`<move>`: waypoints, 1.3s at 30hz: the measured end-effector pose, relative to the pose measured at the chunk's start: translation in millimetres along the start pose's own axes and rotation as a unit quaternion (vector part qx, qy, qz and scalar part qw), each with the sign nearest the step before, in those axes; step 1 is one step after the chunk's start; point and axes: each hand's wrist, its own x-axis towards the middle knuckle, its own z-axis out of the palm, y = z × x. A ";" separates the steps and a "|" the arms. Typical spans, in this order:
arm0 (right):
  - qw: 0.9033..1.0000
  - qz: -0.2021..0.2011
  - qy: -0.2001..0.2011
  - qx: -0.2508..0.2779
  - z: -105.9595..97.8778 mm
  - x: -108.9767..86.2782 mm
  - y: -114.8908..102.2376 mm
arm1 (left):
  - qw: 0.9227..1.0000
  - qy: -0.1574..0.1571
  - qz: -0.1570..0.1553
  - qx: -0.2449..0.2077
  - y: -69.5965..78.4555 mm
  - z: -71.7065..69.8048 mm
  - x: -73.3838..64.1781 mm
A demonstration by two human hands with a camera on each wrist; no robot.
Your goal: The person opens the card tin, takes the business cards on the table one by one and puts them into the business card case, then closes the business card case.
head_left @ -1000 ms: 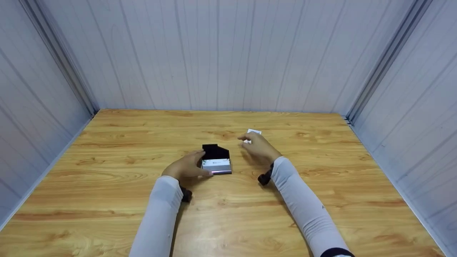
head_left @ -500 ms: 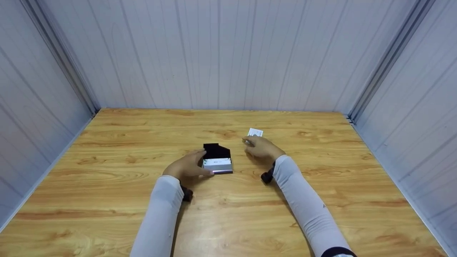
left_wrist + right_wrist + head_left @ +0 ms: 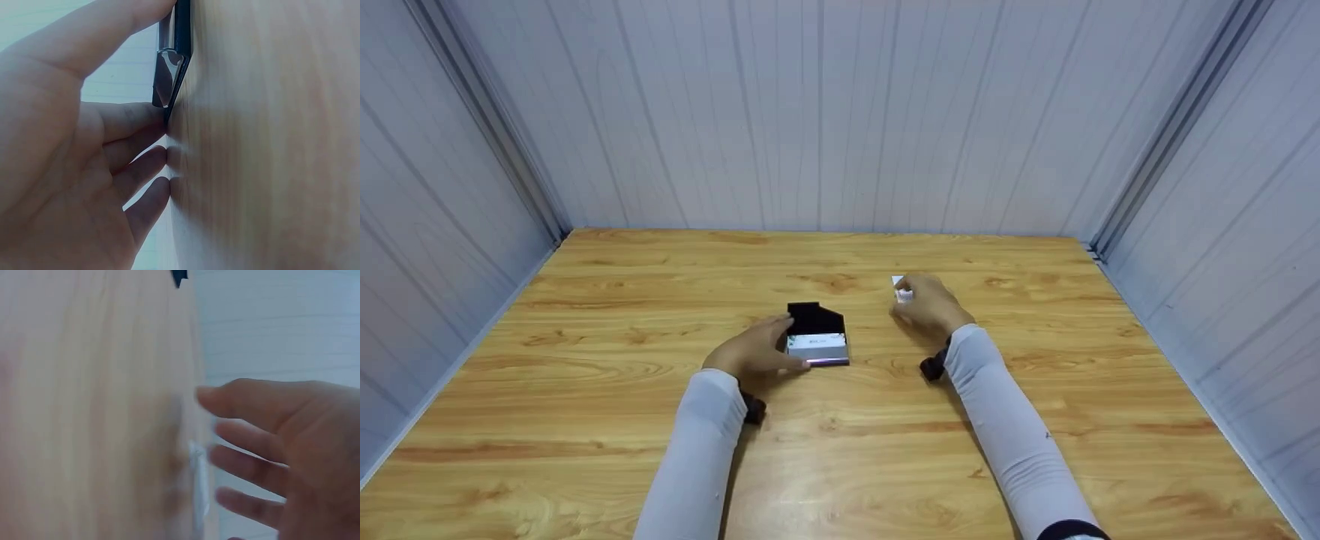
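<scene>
An open card case (image 3: pixel 815 319) lies on the table, its black lid folded back and a white card (image 3: pixel 816 341) showing in its silver lower half. My left hand (image 3: pixel 750 347) holds the case by its left side, thumb at the near edge and fingers at the far left. In the left wrist view the case (image 3: pixel 183 34) stands between thumb and forefinger, while the other fingertips touch the table. To the right, my right hand (image 3: pixel 930 304) hovers over a small flat white piece (image 3: pixel 905 296), partly hidden by the fingers. The right wrist view shows this white piece (image 3: pixel 201 489) beside loosely bent fingers, thumb apart.
The wood-grain table (image 3: pixel 825 465) reaches back to a pale panelled wall (image 3: pixel 817 112). Side walls rise at left and right. A dark wrist camera (image 3: pixel 934 366) sits under the right wrist, another dark camera (image 3: pixel 754 409) under the left.
My right hand has moved to the right, over the white piece, which now shows only at its left part. The left hand and the card case have stayed in place.
</scene>
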 end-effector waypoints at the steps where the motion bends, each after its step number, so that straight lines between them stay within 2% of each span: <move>1: 1.000 0.009 0.018 -0.008 -0.2 0.4 1.0 | 1.000 -0.001 -0.001 -0.001 0.2 0.2 -0.1; 4: 0.997 0.048 0.054 -0.032 -0.6 0.8 3.2 | 1.000 -0.002 -0.004 -0.006 0.6 0.5 -0.5; 6: 0.995 0.067 0.059 -0.038 -1.2 0.3 4.6 | 1.000 -0.002 -0.004 -0.010 0.5 0.4 -0.7; 10: 0.994 0.093 0.050 -0.034 -2.4 -0.4 8.0 | 1.000 -0.001 -0.005 -0.010 0.3 0.1 -1.1; 18: 0.991 0.129 0.036 0.016 -3.6 -1.7 14.9 | 1.000 0.000 -0.007 -0.014 1.4 0.1 -1.3; 24: 0.992 0.122 0.024 0.030 -3.9 -1.1 16.7 | 1.000 -0.001 -0.008 -0.015 0.8 -0.1 -1.5; 30: 0.987 0.116 -0.016 0.107 -9.9 -2.9 21.5 | 1.000 -0.002 -0.005 -0.007 0.2 -1.2 -1.3; 32: 0.986 0.110 -0.031 0.119 -11.7 -3.4 23.4 | 1.000 -0.002 -0.006 -0.006 0.3 -1.4 -1.3; 39: 0.990 0.071 -0.050 0.108 -12.6 -2.5 25.1 | 1.000 -0.002 -0.008 -0.002 -0.5 -0.6 -1.2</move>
